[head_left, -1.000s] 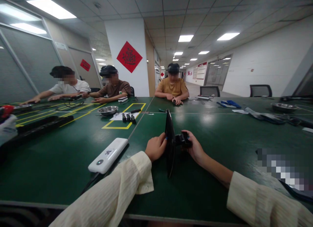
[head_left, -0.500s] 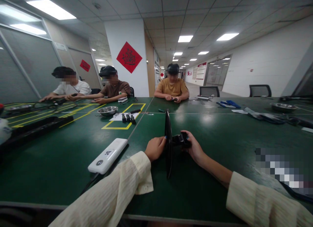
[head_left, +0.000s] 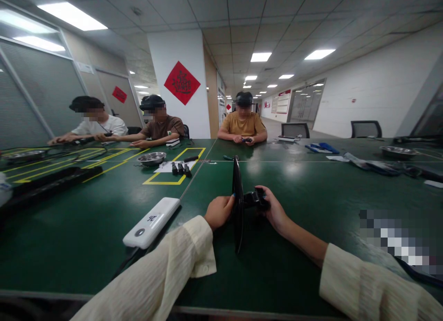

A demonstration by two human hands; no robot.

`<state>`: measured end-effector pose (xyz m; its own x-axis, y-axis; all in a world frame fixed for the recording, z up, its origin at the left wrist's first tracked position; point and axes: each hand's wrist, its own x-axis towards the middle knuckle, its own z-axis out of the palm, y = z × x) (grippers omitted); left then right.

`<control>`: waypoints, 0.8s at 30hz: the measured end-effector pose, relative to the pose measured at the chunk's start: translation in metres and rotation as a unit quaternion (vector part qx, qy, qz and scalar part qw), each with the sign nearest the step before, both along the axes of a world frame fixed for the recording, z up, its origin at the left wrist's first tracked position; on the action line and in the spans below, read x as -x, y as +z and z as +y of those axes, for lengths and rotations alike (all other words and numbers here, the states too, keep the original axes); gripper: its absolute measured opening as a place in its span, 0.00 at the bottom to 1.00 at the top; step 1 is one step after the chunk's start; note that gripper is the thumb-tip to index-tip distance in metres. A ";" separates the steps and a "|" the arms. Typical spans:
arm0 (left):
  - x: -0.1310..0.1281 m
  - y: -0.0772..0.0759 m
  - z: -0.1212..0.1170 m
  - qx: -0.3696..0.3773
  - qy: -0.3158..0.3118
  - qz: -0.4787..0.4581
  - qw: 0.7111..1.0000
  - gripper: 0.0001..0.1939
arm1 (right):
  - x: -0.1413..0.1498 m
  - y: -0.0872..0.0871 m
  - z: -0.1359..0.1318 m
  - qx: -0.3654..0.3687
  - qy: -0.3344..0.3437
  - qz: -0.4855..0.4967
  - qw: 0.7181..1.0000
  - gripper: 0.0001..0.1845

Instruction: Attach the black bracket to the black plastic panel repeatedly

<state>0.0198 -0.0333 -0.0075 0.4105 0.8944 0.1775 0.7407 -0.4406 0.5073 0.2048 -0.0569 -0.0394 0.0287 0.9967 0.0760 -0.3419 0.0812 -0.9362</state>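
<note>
A thin black panel [head_left: 238,210] stands upright, seen almost edge-on, above the near part of the table. From its right face sticks out a black clamp-like bracket [head_left: 252,199]. My left hand [head_left: 219,212] grips the panel from the left side, thumb against its face. On the other side my right hand [head_left: 275,208] has its fingers closed round the outer end of the bracket. The panel hides some of my left fingertips, and its exact kind cannot be made out.
A white power bank [head_left: 151,223] marked 26, with a cable, lies left of my left forearm. Beyond are a metal bowl [head_left: 151,159], several small black parts [head_left: 181,169], and blue gloves [head_left: 321,148]. Three co-workers sit around the green table [head_left: 294,187].
Both hands keep their hold on the panel and bracket, almost still. The whole view has shifted very slightly. At the far left, a co-worker leans a little further left.
</note>
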 end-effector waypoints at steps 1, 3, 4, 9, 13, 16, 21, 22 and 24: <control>0.000 0.000 0.000 0.003 0.001 -0.004 1.000 0.29 | 0.000 0.000 0.000 0.000 -0.001 0.002 1.000 0.22; 0.001 0.001 0.000 0.007 0.001 -0.017 1.000 0.26 | -0.001 -0.001 0.001 0.002 -0.004 0.004 1.000 0.22; 0.001 0.001 0.000 0.009 0.000 -0.026 1.000 0.24 | -0.001 -0.001 0.001 0.003 -0.004 0.003 1.000 0.22; 0.002 0.001 0.000 -0.008 -0.012 -0.056 0.998 0.20 | -0.002 -0.004 0.003 0.003 -0.002 -0.001 1.000 0.22; 0.002 0.000 0.000 -0.022 -0.013 -0.036 0.999 0.22 | -0.002 -0.003 0.002 0.002 -0.003 -0.001 1.000 0.22; 0.003 0.000 0.000 -0.033 -0.021 0.005 0.999 0.23 | -0.002 -0.002 0.001 0.009 -0.007 -0.006 1.000 0.21; 0.003 0.000 0.000 -0.058 -0.037 0.051 0.996 0.22 | -0.002 -0.002 0.000 0.010 -0.009 -0.007 1.000 0.21; 0.003 0.000 0.000 -0.058 -0.035 0.054 0.996 0.22 | -0.002 -0.002 0.001 0.008 -0.010 -0.005 1.000 0.21; 0.002 0.000 0.000 -0.055 -0.028 0.060 0.996 0.23 | -0.002 -0.003 0.001 0.005 -0.011 -0.002 1.000 0.21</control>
